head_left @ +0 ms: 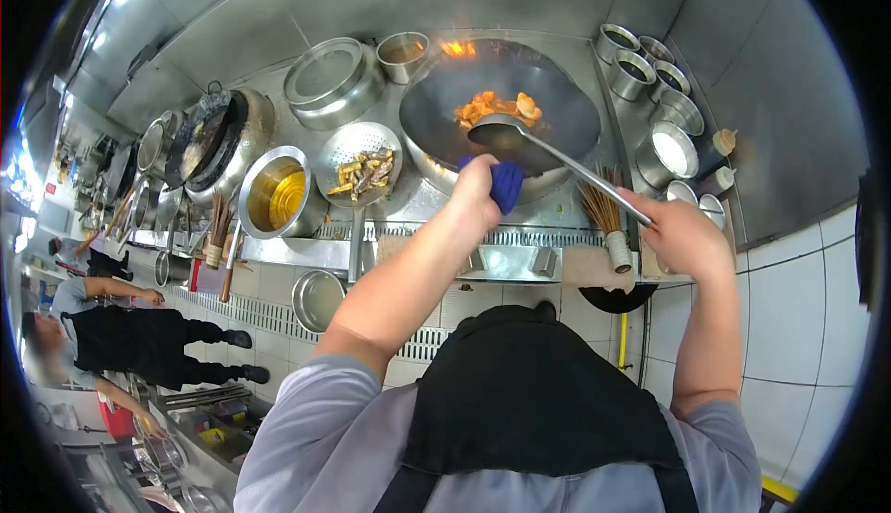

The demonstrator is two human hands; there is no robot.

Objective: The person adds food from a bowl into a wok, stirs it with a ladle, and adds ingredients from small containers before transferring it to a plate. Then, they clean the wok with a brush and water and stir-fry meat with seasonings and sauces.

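Before me a large dark wok (429, 105) sits on the stove, with flames (458, 48) rising at its back rim. Orange-brown pieces of food (489, 105) lie in its middle. At the near rim my left hand (475, 190) is closed on a folded blue cloth (506, 186), which is against the wok's edge; any handle beneath is hidden. My right hand (682, 235) grips the long handle of a steel ladle (501, 134), whose bowl is inside the wok beside the food.
Left of the wok stand a strainer (339, 149) with browned pieces, a pot (252, 199) holding yellow oil, and a lidded pot (325, 72). Seasoning containers (666, 153) line the right side. A bamboo brush (613, 230) stands near my right hand. A co-worker (130, 337) is at far left.
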